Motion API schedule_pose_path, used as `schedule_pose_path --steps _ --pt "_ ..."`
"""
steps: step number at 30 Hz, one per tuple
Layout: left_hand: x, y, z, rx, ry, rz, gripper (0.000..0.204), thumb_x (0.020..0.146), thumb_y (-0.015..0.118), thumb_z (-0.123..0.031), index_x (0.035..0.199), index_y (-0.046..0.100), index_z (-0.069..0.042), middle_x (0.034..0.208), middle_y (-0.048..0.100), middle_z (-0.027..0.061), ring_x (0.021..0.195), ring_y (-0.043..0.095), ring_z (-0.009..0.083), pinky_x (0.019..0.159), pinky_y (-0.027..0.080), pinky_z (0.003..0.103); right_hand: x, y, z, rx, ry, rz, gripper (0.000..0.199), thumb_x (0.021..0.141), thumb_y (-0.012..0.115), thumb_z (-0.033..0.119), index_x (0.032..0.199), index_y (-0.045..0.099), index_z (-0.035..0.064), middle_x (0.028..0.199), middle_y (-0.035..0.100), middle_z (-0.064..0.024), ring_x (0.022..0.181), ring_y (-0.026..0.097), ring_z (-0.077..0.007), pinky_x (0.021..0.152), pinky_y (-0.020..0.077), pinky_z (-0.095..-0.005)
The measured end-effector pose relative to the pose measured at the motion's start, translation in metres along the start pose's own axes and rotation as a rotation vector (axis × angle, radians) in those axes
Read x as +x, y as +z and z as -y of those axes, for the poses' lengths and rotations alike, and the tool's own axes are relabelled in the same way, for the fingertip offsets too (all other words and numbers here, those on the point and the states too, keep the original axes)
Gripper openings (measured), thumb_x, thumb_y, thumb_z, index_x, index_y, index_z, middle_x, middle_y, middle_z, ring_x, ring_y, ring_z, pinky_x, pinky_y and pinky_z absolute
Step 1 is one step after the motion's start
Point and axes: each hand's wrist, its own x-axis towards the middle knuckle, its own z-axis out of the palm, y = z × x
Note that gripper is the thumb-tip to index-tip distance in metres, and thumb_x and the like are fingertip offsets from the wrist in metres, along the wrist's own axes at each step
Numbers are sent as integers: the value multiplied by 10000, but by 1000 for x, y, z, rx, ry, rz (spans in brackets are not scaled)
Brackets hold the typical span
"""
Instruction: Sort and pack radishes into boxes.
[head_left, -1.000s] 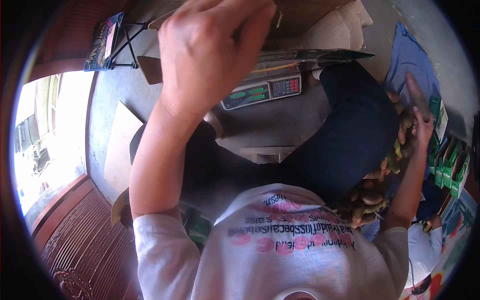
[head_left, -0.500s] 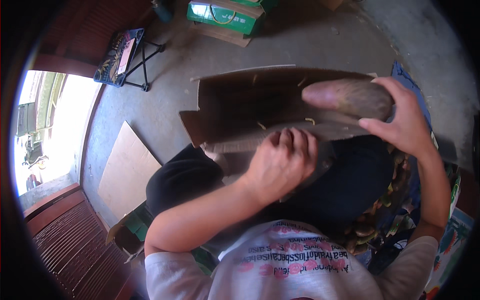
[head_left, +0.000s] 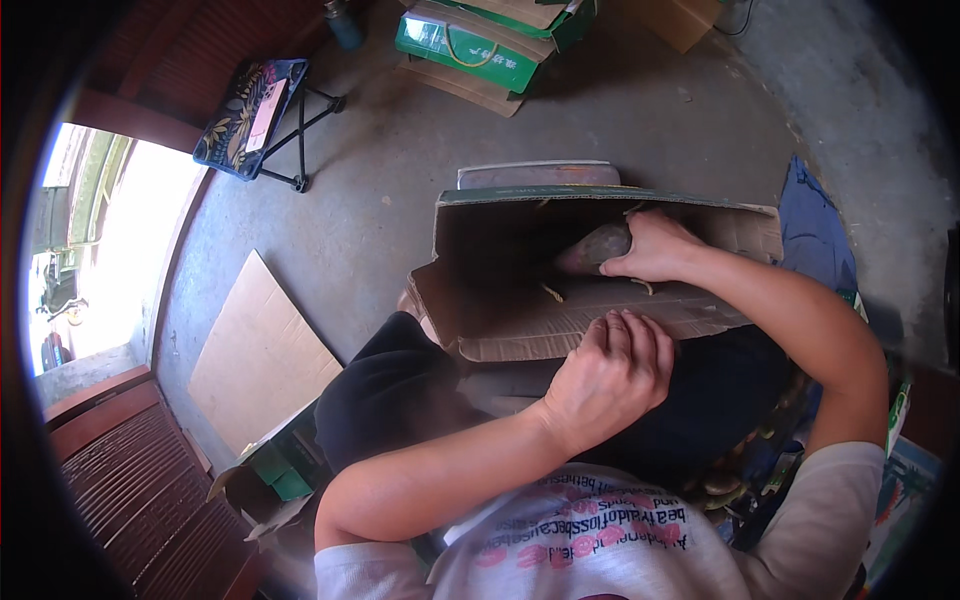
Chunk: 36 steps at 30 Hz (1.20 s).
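Note:
An open cardboard box [head_left: 600,195] with a dark inside and short yellow cord pieces sits across my lap. My right hand [head_left: 650,245] reaches into its right half, fingers wrapped round a thick, long root vegetable [head_left: 597,247], pinkish and dull green-brown. Its lower end fades into the shadow of the box. My left hand [head_left: 618,375] is curled over the near flap [head_left: 530,343] of the box, knuckles up, with the fingertips hidden behind the cardboard edge. What lies at the bottom of the box is too dark to make out.
Ahead on the concrete floor stands a green carton [head_left: 480,55] with a cord handle. A folding stool [head_left: 250,120] bears a pink phone-like slab. A flat cardboard sheet [head_left: 262,355] lies to the left, near a wooden slatted panel [head_left: 140,480]. Blue cloth [head_left: 815,220] is at right.
My right hand has carried the root vegetable left and down, from above the box's right end to inside it. My left hand keeps its place on the near flap.

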Motion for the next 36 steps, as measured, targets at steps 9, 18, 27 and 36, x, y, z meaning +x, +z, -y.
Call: schedule_pose_path --steps 9,18,27,36 --pt "5 -2 1 -20 40 27 315 773 614 -149 1017 640 49 962 700 160 894 734 247 795 607 328 -1 -12 -31 22 -197 172 920 836 740 581 1404 479 -94 1372 564 -299 1161 649 -348 1018 503 -387" --pt "18 -2 -2 -96 10 121 317 799 632 -90 1101 610 3 950 681 98 818 717 225 714 588 338 -182 -65 -94 931 -695 -563 420 1001 621 140 1375 546 -34 1209 678 -146 1087 667 -221 981 508 -346" --pt "51 -3 -31 -135 -10 5 317 855 751 -88 1161 684 -41 1091 722 122 1081 692 304 898 565 404 -236 170 -351 1296 389 -1129 240 995 594 66 1222 662 29 1062 714 -84 951 671 -150 861 529 -293" --pt "68 0 -61 -40 55 -50 270 944 647 -47 1209 689 -18 1188 711 136 1255 608 369 1016 498 463 -179 448 -314 1335 620 -881 180 874 655 112 1018 712 18 829 697 -55 728 669 -126 656 535 -283"
